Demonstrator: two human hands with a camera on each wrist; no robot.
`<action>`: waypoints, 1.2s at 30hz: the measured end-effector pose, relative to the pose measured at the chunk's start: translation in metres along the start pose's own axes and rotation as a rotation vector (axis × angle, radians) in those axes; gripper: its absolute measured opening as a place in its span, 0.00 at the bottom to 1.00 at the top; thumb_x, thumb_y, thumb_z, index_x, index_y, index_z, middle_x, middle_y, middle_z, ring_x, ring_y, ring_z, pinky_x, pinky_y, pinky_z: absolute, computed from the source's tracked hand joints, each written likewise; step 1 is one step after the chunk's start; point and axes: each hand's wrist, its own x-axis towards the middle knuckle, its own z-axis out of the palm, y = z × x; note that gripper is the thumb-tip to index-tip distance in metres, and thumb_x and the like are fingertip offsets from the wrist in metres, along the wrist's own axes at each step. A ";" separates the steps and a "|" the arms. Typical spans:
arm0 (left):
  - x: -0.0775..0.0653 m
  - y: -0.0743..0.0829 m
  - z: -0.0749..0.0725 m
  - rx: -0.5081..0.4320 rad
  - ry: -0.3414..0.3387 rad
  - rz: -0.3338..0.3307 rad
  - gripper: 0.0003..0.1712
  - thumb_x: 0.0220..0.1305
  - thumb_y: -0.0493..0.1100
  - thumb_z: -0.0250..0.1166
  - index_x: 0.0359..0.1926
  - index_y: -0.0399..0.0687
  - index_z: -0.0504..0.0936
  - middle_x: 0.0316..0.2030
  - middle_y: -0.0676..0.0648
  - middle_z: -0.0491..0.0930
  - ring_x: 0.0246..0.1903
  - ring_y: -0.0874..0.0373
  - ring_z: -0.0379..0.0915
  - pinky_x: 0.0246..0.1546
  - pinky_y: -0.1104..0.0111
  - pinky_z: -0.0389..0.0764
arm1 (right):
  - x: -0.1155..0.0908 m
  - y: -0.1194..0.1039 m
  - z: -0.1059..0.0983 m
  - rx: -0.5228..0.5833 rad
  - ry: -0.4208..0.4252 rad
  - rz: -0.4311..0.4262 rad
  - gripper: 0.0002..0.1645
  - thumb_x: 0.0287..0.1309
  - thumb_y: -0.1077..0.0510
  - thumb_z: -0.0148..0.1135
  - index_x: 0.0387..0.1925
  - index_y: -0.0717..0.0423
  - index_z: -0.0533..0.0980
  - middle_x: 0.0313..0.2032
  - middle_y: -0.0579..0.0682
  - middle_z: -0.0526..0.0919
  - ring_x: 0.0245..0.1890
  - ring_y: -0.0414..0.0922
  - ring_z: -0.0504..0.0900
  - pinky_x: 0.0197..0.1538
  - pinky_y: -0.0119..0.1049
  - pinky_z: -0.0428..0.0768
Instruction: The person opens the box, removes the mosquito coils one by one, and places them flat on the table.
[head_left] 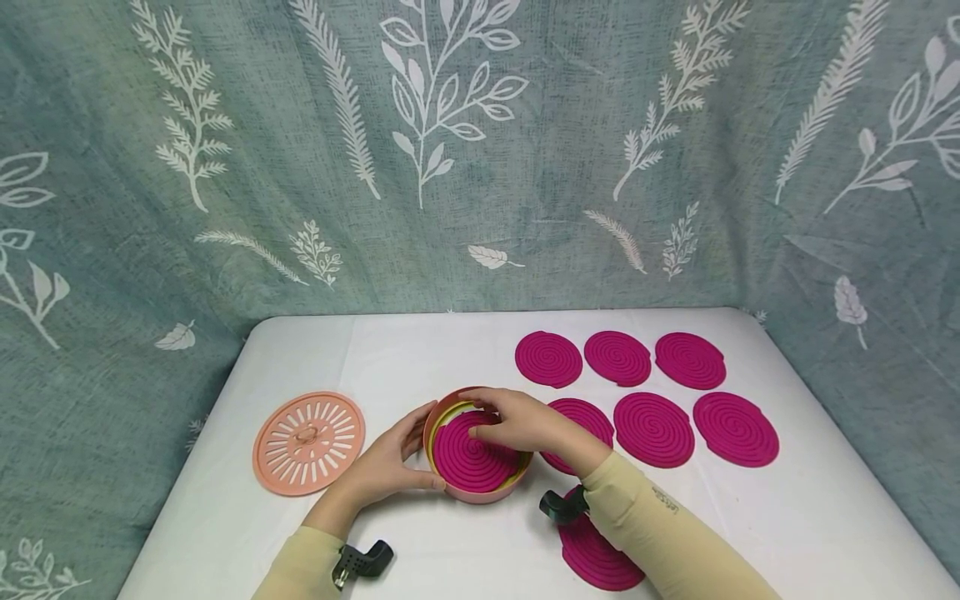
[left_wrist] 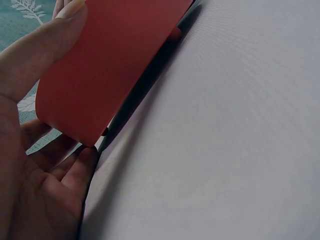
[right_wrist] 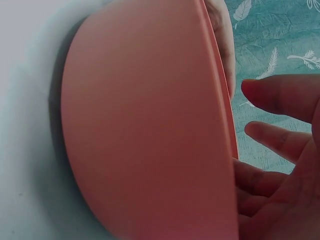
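Observation:
A salmon-pink round container (head_left: 480, 498) with a yellow inner rim stands mid-table. In it lies a magenta spiral coil (head_left: 474, 462), flat and tightly wound, looking like a mosquito coil. My left hand (head_left: 384, 462) grips the container's left side, thumb at the front and fingers round the back; the left wrist view shows the thumb against the wall (left_wrist: 100, 70). Over the container's right rim reaches my right hand (head_left: 521, 423), fingertips at the coil. In the right wrist view its thumb and one finger are spread, while other fingers go behind the rim, partly hidden.
A pink slotted lid (head_left: 307, 454) with a small central ring lies at left. Several magenta coils (head_left: 654, 430) lie in two rows at right. Another coil (head_left: 600, 558) is partly under the right forearm. Behind the white table (head_left: 420, 350) hangs a green leaf-patterned cloth (head_left: 555, 167).

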 end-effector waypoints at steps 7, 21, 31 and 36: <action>0.000 0.001 0.000 -0.009 -0.005 0.011 0.67 0.38 0.50 0.85 0.77 0.61 0.54 0.71 0.57 0.60 0.70 0.62 0.56 0.68 0.74 0.62 | 0.001 0.001 0.000 0.036 -0.019 0.004 0.34 0.62 0.52 0.67 0.69 0.45 0.69 0.59 0.52 0.78 0.58 0.51 0.77 0.58 0.49 0.80; -0.001 0.001 0.002 0.009 -0.001 -0.008 0.68 0.37 0.52 0.86 0.77 0.63 0.54 0.71 0.59 0.60 0.70 0.64 0.56 0.67 0.76 0.62 | 0.001 0.006 -0.002 0.144 0.059 -0.005 0.29 0.63 0.50 0.66 0.65 0.49 0.73 0.57 0.53 0.79 0.55 0.50 0.79 0.57 0.47 0.81; -0.001 0.002 0.001 0.015 -0.002 0.003 0.67 0.38 0.50 0.85 0.76 0.66 0.54 0.72 0.60 0.58 0.70 0.64 0.56 0.67 0.75 0.62 | -0.001 0.008 -0.006 0.279 0.093 0.040 0.29 0.62 0.48 0.67 0.64 0.47 0.74 0.58 0.50 0.79 0.55 0.46 0.79 0.58 0.46 0.81; -0.001 0.003 0.001 0.021 0.002 -0.007 0.66 0.38 0.50 0.85 0.75 0.70 0.55 0.71 0.60 0.59 0.70 0.64 0.55 0.67 0.76 0.62 | -0.002 0.010 -0.006 0.313 0.072 0.057 0.29 0.62 0.49 0.68 0.63 0.48 0.75 0.59 0.52 0.78 0.58 0.50 0.77 0.61 0.48 0.78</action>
